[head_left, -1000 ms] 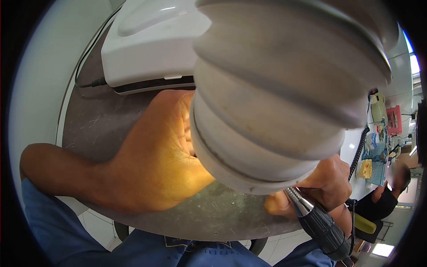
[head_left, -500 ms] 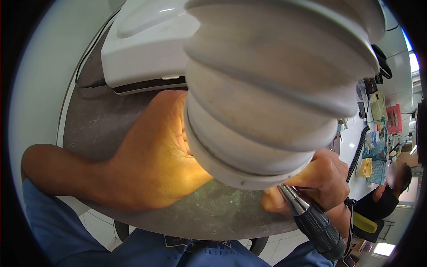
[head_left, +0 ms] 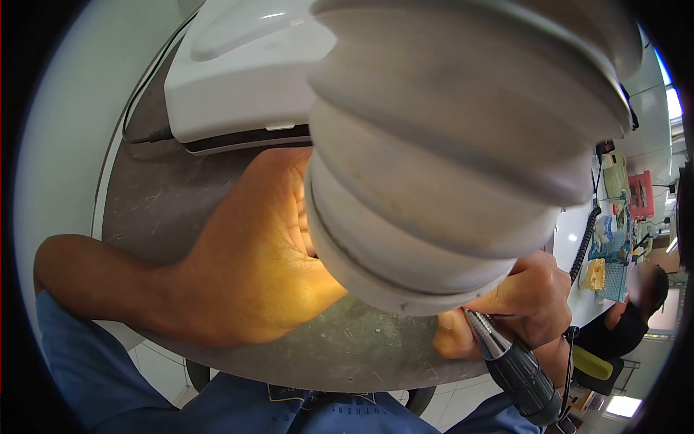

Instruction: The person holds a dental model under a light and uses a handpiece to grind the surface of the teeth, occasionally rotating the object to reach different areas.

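My right hand (head_left: pixel 536 295) is wrapped round a black and silver rotary handpiece (head_left: pixel 522 376), whose metal nose points up and left. The working tip is hidden behind a thick grey ribbed hose (head_left: pixel 441 159). To the left, my left hand (head_left: pixel 253 260) has its palm side partly showing, with the fingers curled in. Its fingertips, and whatever they hold, are out of sight behind the hose mouth. Yellow light falls on the thumb side of that hand. Pale dust lies on the dark worktop (head_left: pixel 354 347) between my hands.
A white machine (head_left: pixel 242 101) with a black cable stands at the back left. At the right, a long bench holds a red rack (head_left: pixel 640 194), a blue basket (head_left: pixel 614 281) and a coiled cord (head_left: pixel 584 246). A person in black (head_left: pixel 614 325) sits beyond.
The hose has shifted slightly right and down in view. My right hand and the handpiece have moved a little right and down. My left hand stays nearly where it was.
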Tool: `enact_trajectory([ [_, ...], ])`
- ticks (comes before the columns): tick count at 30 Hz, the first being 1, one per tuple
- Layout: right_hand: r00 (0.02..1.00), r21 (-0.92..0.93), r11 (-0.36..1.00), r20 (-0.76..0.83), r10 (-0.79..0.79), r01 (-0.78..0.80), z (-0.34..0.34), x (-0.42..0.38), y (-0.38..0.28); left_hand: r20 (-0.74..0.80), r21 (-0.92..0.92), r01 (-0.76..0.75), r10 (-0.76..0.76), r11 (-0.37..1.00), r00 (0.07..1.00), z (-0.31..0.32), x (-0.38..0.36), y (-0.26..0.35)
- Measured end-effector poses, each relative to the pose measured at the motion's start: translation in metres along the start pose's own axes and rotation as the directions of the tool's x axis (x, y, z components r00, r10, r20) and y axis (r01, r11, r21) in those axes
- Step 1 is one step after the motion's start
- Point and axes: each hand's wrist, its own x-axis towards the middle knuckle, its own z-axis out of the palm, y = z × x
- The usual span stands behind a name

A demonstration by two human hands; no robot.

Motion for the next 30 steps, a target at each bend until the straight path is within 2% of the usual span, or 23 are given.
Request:
enact_trajectory([
  [1, 1.000, 0.000, 1.000, 0.001, 0.001, -0.001, 0.002, 0.003, 0.000, -0.004, 0.020, 0.006, -0.006, 1.000, 1.000, -0.001, 0.000, 0.000],
  [3, 0.990, 0.036, 0.996, -0.115, -0.081, 0.085, 0.007, 0.010, 0.001, -0.007, 0.040, 0.014, -0.013, 0.999, 1.000, -0.001, 0.001, 0.000],
  [6, 0.991, 0.020, 0.998, -0.117, -0.057, 0.060, 0.007, 0.009, 0.000, 0.008, 0.028, 0.007, -0.007, 1.000, 1.000, -0.001, 0.001, 0.005],
  [7, 0.991, 0.020, 0.998, -0.118, -0.057, 0.060, 0.010, 0.004, 0.001, 0.024, 0.119, 0.010, -0.013, 0.993, 1.000, -0.001, 0.002, 0.014],
  [8, 0.991, 0.104, 0.994, -0.137, -0.002, 0.016, 0.014, -0.004, 0.005, 0.039, 0.210, 0.011, -0.020, 0.978, 0.999, -0.001, 0.002, 0.018],
  [9, 0.987, 0.188, 0.982, -0.151, 0.053, -0.024, 0.016, -0.009, 0.007, 0.039, 0.210, 0.010, -0.018, 0.978, 0.999, 0.000, 0.001, 0.015],
  [11, 0.994, 0.132, 0.991, -0.100, 0.035, -0.022, 0.007, -0.001, 0.002, -0.021, -0.023, 0.049, -0.049, 0.999, 0.999, 0.003, 0.002, 0.005],
  [12, 0.999, 0.076, 0.997, -0.049, 0.022, -0.018, 0.004, 0.002, 0.000, -0.021, -0.023, 0.048, -0.049, 0.999, 0.999, 0.002, 0.001, 0.003],
  [13, 0.999, 0.076, 0.997, -0.049, 0.023, -0.019, 0.005, 0.004, 0.001, 0.002, -0.016, 0.022, -0.021, 1.000, 1.000, 0.001, 0.001, 0.003],
  [15, 0.988, 0.048, 0.996, -0.139, -0.069, 0.076, 0.009, 0.008, 0.001, 0.024, -0.010, -0.003, 0.003, 1.000, 1.000, 0.000, 0.002, 0.001],
  [18, 0.990, 0.077, 0.996, -0.137, -0.038, 0.049, 0.008, 0.007, 0.001, 0.046, -0.035, -0.056, 0.057, 0.998, 0.997, -0.003, 0.003, -0.001],
  [20, 0.985, 0.113, 0.993, -0.168, -0.025, 0.045, 0.014, 0.003, 0.004, 0.075, 0.178, -0.234, 0.224, 0.956, 0.972, -0.005, 0.005, -0.001],
  [21, 0.980, 0.147, 0.988, -0.198, -0.013, 0.043, 0.016, 0.001, 0.006, 0.076, 0.178, -0.235, 0.224, 0.956, 0.972, -0.004, 0.004, 0.000],
  [23, 0.983, 0.100, 0.993, -0.176, -0.050, 0.069, 0.010, 0.006, 0.004, 0.037, 0.061, -0.084, 0.082, 0.995, 0.996, -0.002, 0.001, 0.001],
  [24, 0.984, 0.055, 0.994, -0.153, -0.087, 0.096, 0.009, 0.008, 0.003, 0.037, 0.061, -0.084, 0.082, 0.995, 0.996, -0.002, 0.002, 0.001],
  [25, 0.984, 0.055, 0.994, -0.153, -0.087, 0.096, 0.010, 0.006, 0.004, 0.032, 0.167, -0.159, 0.156, 0.973, 0.987, -0.002, 0.003, 0.002],
  [26, 0.982, 0.088, 0.994, -0.182, -0.045, 0.062, 0.014, 0.003, 0.005, 0.035, 0.271, -0.229, 0.229, 0.935, 0.973, -0.002, 0.004, 0.002],
  [27, 0.978, 0.121, 0.992, -0.209, -0.003, 0.029, 0.016, 0.001, 0.006, 0.036, 0.271, -0.229, 0.228, 0.935, 0.973, -0.001, 0.002, 0.003],
  [29, 0.980, 0.108, 0.993, -0.200, -0.015, 0.037, 0.011, 0.002, 0.006, -0.101, 0.245, -0.053, 0.080, 0.968, 0.992, 0.008, 0.002, 0.016],
  [30, 0.982, 0.097, 0.994, -0.189, -0.029, 0.048, 0.009, 0.003, 0.006, -0.103, 0.244, -0.056, 0.083, 0.968, 0.991, 0.010, 0.002, 0.023],
])
